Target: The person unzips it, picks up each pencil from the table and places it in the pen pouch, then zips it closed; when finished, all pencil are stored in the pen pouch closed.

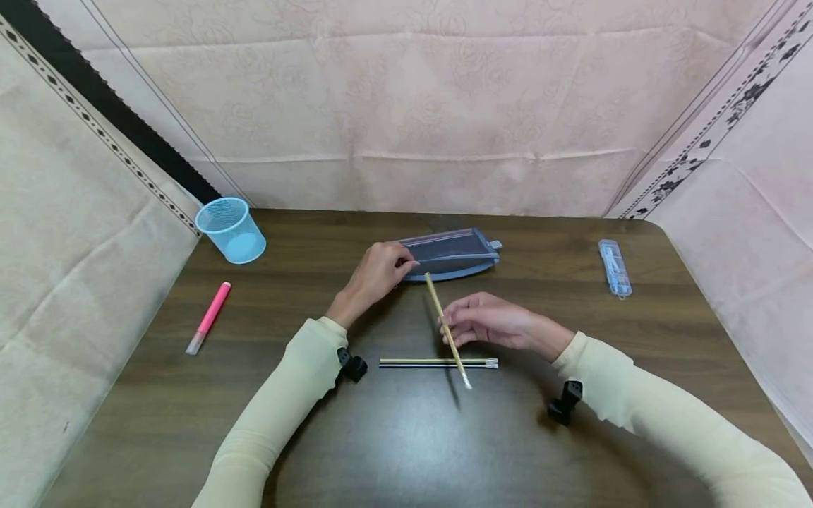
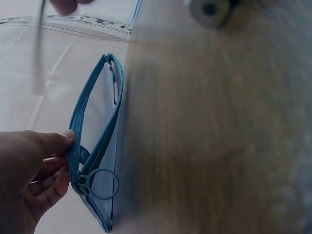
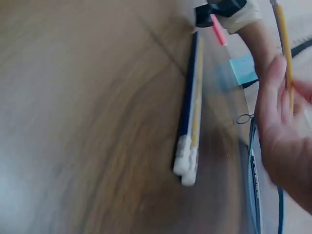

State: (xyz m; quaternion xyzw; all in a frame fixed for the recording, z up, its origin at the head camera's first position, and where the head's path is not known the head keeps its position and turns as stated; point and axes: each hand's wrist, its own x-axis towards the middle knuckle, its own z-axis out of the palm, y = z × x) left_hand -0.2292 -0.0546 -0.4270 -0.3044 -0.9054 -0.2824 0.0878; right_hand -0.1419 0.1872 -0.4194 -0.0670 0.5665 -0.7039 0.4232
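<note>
My left hand (image 1: 380,271) pinches the edge of a blue zippered pencil pouch (image 1: 447,267) near its left end. In the left wrist view the pouch's zipper (image 2: 83,146) gapes apart, with a ring pull (image 2: 105,184) hanging by the fingers. Between thumb and fingers, my right hand (image 1: 485,321) holds a yellow pencil (image 1: 447,324) with a white eraser end, tilted above the table. Below it lie two more pencils side by side, one dark (image 3: 187,107) and one yellow (image 3: 198,97), erasers pointing the same way.
A light blue mesh cup (image 1: 231,231) stands at the back left. In front of it lies a pink marker (image 1: 209,317). A flat, clear blue case (image 1: 615,268) rests at the back right. Cloth walls (image 1: 413,106) border the wooden table (image 1: 305,437).
</note>
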